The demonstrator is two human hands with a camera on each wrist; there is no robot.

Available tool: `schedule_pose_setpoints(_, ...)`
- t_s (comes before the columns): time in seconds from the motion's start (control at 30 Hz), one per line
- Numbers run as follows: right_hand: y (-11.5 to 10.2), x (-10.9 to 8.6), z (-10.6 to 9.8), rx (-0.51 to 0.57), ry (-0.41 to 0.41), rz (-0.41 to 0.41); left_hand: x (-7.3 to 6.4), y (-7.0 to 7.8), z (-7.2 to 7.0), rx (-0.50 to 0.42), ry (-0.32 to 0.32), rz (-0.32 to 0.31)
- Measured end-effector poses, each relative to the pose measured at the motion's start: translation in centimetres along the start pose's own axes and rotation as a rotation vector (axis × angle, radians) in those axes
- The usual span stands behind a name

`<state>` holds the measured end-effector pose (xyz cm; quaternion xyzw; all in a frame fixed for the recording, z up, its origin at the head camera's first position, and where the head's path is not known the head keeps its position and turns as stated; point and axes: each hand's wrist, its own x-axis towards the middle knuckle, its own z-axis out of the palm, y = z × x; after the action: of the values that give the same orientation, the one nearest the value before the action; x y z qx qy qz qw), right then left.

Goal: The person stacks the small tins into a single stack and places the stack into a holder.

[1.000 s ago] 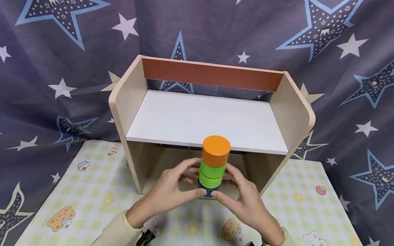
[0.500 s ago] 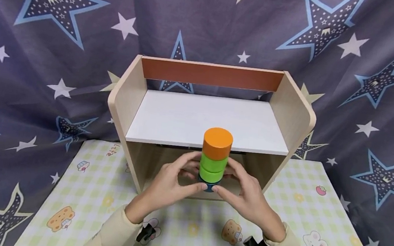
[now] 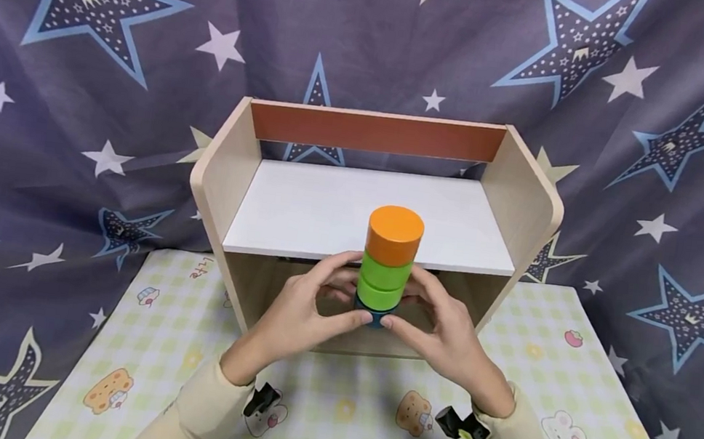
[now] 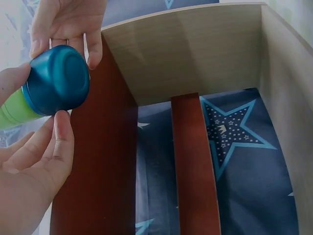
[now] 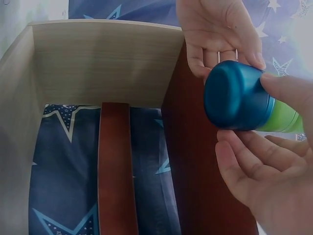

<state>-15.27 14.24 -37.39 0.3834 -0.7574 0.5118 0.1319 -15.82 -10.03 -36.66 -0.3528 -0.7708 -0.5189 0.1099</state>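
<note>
A stack of round cylinders stands nearly upright in the air, in front of the wooden shelf unit (image 3: 215, 177). Its top is an orange piece (image 3: 394, 238), the middle is a green ringed part (image 3: 382, 282), and a glossy blue piece (image 4: 58, 78) forms the bottom. Both hands hold the stack low down, one from each side. My left hand (image 3: 297, 315) has its thumb on the front of the blue piece and its fingers around the side. My right hand (image 3: 452, 338) mirrors it, thumb in front. In the right wrist view, the blue underside (image 5: 225, 95) faces the camera.
The unit has a white upper shelf (image 3: 301, 206), a brown back rail (image 3: 376, 133) and a lower compartment behind the hands. It stands on a table with a green checked cloth (image 3: 145, 348). A star-patterned curtain (image 3: 169, 43) hangs behind.
Both hands have raised the stack steadily, so its orange top now overlaps the white shelf more in the head view. Their hold on it looks the same.
</note>
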Motion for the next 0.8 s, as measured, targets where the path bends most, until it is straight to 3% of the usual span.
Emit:
schedule_pose_setpoints(0.23,-0.6,0.9,-0.5,-0.012,0.024,-0.003,0.7,0.6,-0.5,0.012,0.019,0.041)
schedule_pose_setpoints(0.8,-1.8,2.2,-1.3,-0.074,0.067,-0.031,1.9,1.9,-1.3,0.135,0.043,0.095)
